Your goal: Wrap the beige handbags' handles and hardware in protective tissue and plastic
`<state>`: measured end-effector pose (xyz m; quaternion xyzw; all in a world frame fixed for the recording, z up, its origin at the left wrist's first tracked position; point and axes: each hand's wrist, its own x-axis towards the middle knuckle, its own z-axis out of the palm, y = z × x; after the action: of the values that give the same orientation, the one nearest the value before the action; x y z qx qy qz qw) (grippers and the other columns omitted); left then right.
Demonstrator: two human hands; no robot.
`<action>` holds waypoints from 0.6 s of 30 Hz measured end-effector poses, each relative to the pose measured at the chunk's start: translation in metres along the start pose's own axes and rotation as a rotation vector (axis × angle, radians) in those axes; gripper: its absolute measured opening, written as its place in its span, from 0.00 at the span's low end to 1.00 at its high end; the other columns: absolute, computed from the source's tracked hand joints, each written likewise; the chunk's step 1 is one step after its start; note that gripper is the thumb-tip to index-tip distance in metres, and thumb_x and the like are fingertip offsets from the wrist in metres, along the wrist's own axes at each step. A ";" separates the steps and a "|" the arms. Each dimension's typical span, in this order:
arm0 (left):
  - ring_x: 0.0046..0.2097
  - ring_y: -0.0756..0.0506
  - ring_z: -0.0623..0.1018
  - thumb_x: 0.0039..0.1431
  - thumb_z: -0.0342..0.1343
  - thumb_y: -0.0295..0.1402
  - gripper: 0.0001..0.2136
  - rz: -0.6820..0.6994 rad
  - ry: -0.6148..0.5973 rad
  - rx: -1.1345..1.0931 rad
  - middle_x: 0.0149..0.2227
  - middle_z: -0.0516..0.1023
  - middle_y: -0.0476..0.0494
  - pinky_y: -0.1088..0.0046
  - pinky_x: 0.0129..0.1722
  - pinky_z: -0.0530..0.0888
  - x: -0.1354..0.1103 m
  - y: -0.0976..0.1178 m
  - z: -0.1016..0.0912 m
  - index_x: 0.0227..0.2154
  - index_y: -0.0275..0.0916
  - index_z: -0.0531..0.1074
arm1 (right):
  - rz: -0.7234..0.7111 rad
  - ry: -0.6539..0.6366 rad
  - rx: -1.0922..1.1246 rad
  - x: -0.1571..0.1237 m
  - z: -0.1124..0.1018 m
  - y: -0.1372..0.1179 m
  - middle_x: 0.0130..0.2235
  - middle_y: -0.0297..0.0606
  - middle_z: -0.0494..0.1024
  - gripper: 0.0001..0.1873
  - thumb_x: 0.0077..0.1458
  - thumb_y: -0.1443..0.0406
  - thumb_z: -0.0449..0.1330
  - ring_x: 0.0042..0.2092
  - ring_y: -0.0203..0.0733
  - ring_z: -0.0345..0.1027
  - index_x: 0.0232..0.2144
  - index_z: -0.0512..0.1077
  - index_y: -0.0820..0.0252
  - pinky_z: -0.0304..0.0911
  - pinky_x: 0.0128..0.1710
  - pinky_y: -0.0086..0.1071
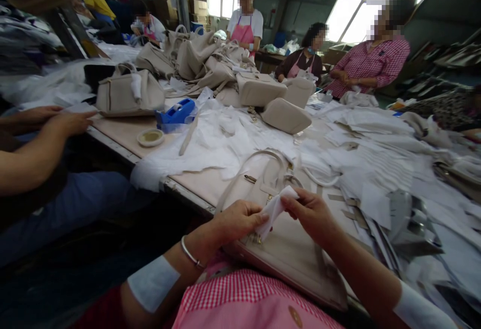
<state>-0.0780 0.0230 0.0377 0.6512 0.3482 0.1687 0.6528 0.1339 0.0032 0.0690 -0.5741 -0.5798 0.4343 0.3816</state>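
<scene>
Head-worn view, forward and down

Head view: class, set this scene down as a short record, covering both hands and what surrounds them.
Left hand: pinches a white sheet
Right hand: pinches the sheet's other end
Below hands: beige handbag
Beyond, to the left: blue tape dispenser, pale roll
Farther back: heaped beige bags
Others present: several people
</scene>
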 end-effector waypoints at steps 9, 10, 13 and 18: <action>0.29 0.50 0.71 0.63 0.46 0.32 0.11 0.142 0.200 0.409 0.27 0.74 0.49 0.76 0.29 0.63 -0.007 0.010 0.005 0.29 0.37 0.70 | 0.054 -0.129 0.161 -0.002 0.004 0.005 0.23 0.31 0.69 0.16 0.51 0.53 0.65 0.25 0.33 0.59 0.30 0.73 0.61 0.56 0.25 0.29; 0.29 0.50 0.70 0.64 0.46 0.33 0.11 0.150 0.178 0.370 0.27 0.73 0.49 0.77 0.28 0.63 -0.007 0.011 0.004 0.29 0.37 0.70 | 0.088 -0.204 0.199 -0.003 0.004 0.005 0.24 0.31 0.71 0.17 0.49 0.54 0.67 0.26 0.33 0.60 0.32 0.74 0.62 0.57 0.26 0.29; 0.29 0.51 0.70 0.64 0.47 0.33 0.11 0.181 0.130 0.326 0.27 0.73 0.50 0.77 0.28 0.63 -0.004 0.010 0.006 0.30 0.36 0.71 | 0.184 -0.302 0.172 -0.005 0.008 0.003 0.26 0.34 0.74 0.16 0.44 0.59 0.70 0.26 0.34 0.62 0.34 0.77 0.62 0.58 0.26 0.29; 0.29 0.51 0.71 0.64 0.46 0.32 0.11 0.212 0.133 0.325 0.26 0.73 0.49 0.76 0.29 0.64 -0.002 0.005 0.007 0.28 0.36 0.70 | 0.252 -0.043 -0.044 -0.007 0.025 -0.002 0.21 0.33 0.72 0.07 0.41 0.64 0.68 0.24 0.35 0.60 0.22 0.76 0.62 0.56 0.23 0.29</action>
<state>-0.0731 0.0168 0.0425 0.7684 0.3426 0.2206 0.4935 0.1100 -0.0055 0.0632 -0.6409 -0.5206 0.4784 0.2989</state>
